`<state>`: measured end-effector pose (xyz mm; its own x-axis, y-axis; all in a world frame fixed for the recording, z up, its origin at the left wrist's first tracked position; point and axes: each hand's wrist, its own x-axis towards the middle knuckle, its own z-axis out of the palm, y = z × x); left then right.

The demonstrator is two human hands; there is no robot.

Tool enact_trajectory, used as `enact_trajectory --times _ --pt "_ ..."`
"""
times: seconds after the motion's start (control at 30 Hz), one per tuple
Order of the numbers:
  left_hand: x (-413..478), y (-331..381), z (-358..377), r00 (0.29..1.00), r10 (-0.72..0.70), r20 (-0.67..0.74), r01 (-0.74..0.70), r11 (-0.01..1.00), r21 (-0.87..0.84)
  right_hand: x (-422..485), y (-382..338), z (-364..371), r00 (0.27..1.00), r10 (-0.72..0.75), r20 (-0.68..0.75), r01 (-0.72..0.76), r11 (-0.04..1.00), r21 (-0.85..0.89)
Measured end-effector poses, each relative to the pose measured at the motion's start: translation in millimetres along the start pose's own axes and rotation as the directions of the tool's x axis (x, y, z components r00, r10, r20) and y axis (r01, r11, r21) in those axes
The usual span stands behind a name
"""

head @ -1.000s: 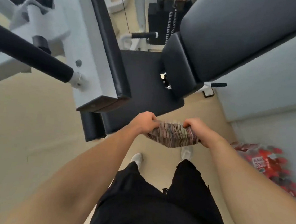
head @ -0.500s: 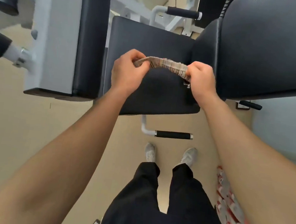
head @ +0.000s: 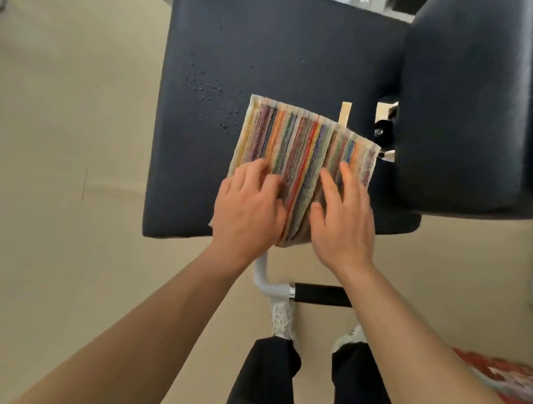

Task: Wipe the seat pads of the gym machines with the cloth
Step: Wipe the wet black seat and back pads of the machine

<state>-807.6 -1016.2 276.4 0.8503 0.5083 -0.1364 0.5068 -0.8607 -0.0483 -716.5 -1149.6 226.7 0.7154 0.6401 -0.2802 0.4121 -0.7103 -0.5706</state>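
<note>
Where I look down from the head camera, the dark seat pad [head: 240, 52] fills the upper middle, its vinyl speckled with small droplets [head: 205, 82] just left of the cloth. The striped cloth [head: 300, 140] lies flat on the pad's near right part and reaches the front edge, with a pale tag [head: 345, 113] poking out from its far side. The left hand [head: 248, 210] and right hand [head: 341, 222] both press on the cloth's near half, fingers straight and slightly spread, curled round nothing.

A bulky back pad [head: 479, 108] stands at the seat's right side. The floor [head: 65, 117] is plain beige. Below the seat's front edge a white tube [head: 264, 276] bends into a black-gripped handle [head: 323, 294].

The hands cover the cloth's near corners. I see only a sliver of the bracket [head: 383, 128] between the two pads. The red packaging [head: 502, 377] at lower right is blurred, so I cannot read it, and the frame's top crops the seat's far edge.
</note>
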Motion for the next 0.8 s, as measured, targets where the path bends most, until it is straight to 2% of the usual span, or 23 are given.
enact_trajectory --times 0.07,0.17,0.27,0.37,0.5,0.63,0.73,0.8 --pt "18 4 17 1.0 0.007 -0.001 -0.007 0.999 -0.032 26 2 17 0.996 -0.083 0.034 0.087 0.99 -0.11" --pt "54 4 37 0.997 0.071 0.026 -0.072 0.997 0.028 58 9 28 0.992 -0.124 -0.017 0.119 0.974 -0.195" --pt "103 3 39 0.992 0.124 0.014 -0.125 0.992 0.034 101 13 19 0.992 -0.099 -0.073 0.081 0.974 -0.213" --pt "134 7 36 0.994 0.107 0.017 -0.108 0.993 0.05 134 11 7 0.994 -0.037 -0.1 0.016 0.978 -0.209" --pt "75 7 33 0.989 0.134 0.067 -0.137 0.99 0.039 74 9 19 0.996 -0.029 -0.082 0.013 0.982 -0.187" --pt "6 -2 35 0.973 0.164 0.163 -0.179 0.981 0.077 3 21 34 0.994 -0.104 0.032 0.108 0.967 -0.229" --pt "38 5 39 0.977 0.177 0.122 -0.188 0.978 0.087 34 27 28 0.996 -0.09 0.008 0.089 0.973 -0.212" --pt "73 18 41 0.978 0.185 0.098 -0.194 0.978 0.083 57 28 20 0.999 -0.028 -0.034 0.021 0.983 -0.18"
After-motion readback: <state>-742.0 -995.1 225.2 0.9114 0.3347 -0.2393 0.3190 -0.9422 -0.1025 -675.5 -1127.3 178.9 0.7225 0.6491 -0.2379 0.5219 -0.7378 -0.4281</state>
